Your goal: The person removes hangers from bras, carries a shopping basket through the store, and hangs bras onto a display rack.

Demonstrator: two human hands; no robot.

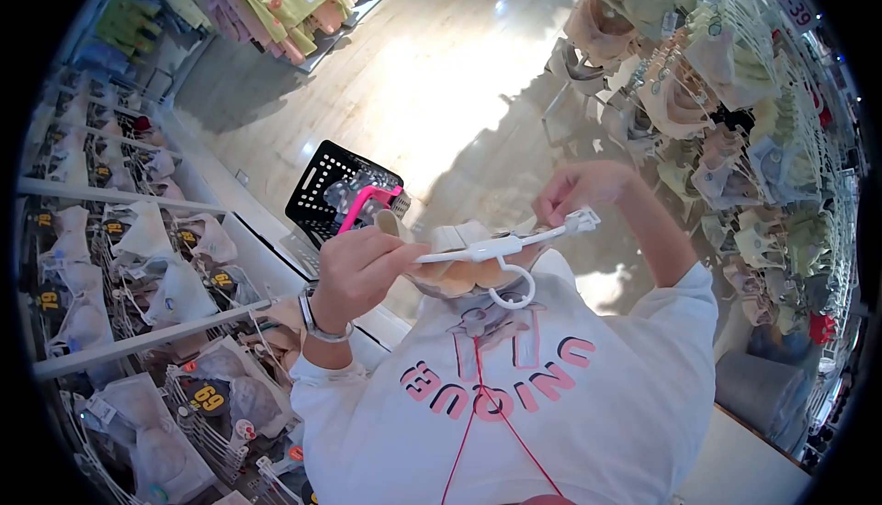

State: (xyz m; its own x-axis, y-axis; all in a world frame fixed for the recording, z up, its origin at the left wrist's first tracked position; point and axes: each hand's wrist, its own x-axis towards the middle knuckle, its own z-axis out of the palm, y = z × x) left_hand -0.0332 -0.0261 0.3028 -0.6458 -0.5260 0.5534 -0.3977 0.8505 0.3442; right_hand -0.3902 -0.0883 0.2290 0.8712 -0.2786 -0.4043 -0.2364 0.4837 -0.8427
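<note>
Peach bra [452, 278] on its white hanger [483, 251] is being held before the white shirt [616, 344]: the left hand [361, 271] is gripping one end, the right hand [585, 192] bunching near the other, its hold unclear. Probably it is handling light and soft, stiffer hanger ends offering surer purchase. Beyond, a black basket [315, 183] is standing.

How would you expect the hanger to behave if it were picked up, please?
The hanger would probably feel fairly stiff, as it shows little sag. It is likely light for its length, given its slim build. Its open hook might snag on nearby things.
</note>
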